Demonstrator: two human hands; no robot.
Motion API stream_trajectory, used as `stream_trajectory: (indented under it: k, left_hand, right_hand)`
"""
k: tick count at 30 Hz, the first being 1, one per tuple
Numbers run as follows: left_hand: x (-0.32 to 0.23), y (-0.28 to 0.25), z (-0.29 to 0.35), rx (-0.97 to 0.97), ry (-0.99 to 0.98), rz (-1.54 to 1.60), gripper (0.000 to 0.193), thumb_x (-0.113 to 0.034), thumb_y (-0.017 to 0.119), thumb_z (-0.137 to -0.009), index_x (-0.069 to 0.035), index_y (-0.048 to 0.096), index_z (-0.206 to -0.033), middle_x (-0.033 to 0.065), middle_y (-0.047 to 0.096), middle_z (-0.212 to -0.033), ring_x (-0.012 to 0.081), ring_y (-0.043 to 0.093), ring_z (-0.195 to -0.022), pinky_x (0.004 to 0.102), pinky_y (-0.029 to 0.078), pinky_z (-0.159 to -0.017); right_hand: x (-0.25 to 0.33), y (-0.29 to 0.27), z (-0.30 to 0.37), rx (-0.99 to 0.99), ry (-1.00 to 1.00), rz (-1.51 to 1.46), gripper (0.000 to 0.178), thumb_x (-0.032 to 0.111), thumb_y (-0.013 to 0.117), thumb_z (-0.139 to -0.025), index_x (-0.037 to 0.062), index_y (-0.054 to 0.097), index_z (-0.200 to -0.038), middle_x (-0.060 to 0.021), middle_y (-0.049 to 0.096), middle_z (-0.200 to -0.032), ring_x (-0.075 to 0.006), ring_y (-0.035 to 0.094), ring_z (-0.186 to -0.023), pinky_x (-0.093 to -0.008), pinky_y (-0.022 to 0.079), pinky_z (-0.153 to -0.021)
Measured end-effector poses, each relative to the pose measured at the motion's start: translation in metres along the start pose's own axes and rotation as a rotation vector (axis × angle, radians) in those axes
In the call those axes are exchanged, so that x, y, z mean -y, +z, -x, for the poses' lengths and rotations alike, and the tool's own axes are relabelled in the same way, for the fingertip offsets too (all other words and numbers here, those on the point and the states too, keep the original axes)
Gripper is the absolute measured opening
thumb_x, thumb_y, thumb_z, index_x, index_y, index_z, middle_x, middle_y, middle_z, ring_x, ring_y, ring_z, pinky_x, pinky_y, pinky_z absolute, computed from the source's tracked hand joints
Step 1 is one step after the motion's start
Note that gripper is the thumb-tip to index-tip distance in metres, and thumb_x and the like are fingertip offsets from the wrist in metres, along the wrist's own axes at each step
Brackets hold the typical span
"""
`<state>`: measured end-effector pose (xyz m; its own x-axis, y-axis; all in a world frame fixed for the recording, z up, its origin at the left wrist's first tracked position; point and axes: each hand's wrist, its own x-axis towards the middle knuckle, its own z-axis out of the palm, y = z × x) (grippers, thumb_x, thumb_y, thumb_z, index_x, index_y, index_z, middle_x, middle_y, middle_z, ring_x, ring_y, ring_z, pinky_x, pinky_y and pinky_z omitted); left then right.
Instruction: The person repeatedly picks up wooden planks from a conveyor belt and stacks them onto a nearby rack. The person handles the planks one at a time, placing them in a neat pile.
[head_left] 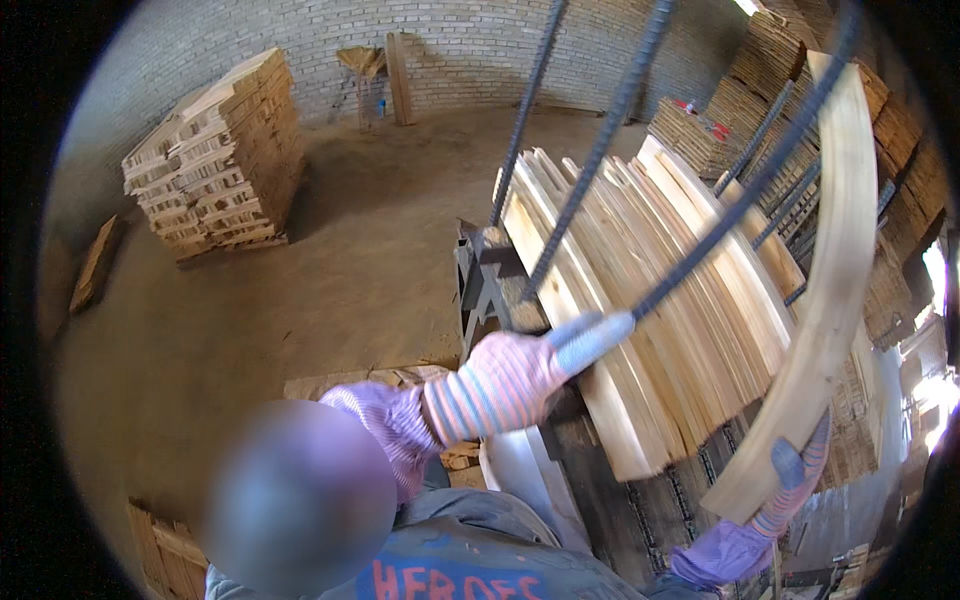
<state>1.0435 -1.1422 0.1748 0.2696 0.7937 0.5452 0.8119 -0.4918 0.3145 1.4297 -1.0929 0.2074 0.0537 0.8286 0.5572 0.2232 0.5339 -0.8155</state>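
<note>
The right hand grips the lower end of a long board, whether the left hand holds a metal rod I cannot tell, and the board, slanting up beside the stacked boards, could catch that rod if swung left.

At 10 o'clock, a tall, blocky stack of pale tan wooden boards stands on a dusty brown floor. A long dark-brown wooden plank lies at 9 o'clock. A whitish-grey brick wall fills 12 o'clock; toward 11, an upright narrow brown board stands just beside a flared tan bundle. At 2 o'clock, small bright-red objects, too small to identify, show by a low brown lumber stack.
</note>
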Motion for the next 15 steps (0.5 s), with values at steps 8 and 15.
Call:
stream_trajectory:
  k: [8,15]
  left_hand:
    - [0.248,-0.044,-0.019,-0.327,0.369,0.689,0.049,-0.009,0.060,-0.095,-0.006,0.054,-0.143,0.0140,0.071,-0.104,0.0231,0.069,-0.077,0.0344,0.058,-0.071]
    - [0.574,0.153,-0.163,-0.244,-0.622,0.422,0.053,-0.033,0.070,-0.094,-0.011,0.056,-0.140,0.0192,0.066,-0.125,0.0374,0.064,-0.114,0.0451,0.051,-0.101]
  right_hand:
    - [0.054,0.146,-0.010,-0.372,0.026,0.374,0.082,0.030,0.074,-0.081,-0.0028,0.047,-0.151,-0.0206,0.055,-0.146,-0.0268,0.054,-0.132,-0.0387,0.041,-0.113]
    - [0.137,0.264,-0.029,-0.662,-0.080,1.071,0.060,0.020,0.074,-0.097,-0.0012,0.051,-0.149,-0.0206,0.062,-0.140,-0.0208,0.060,-0.125,-0.0357,0.044,-0.111]
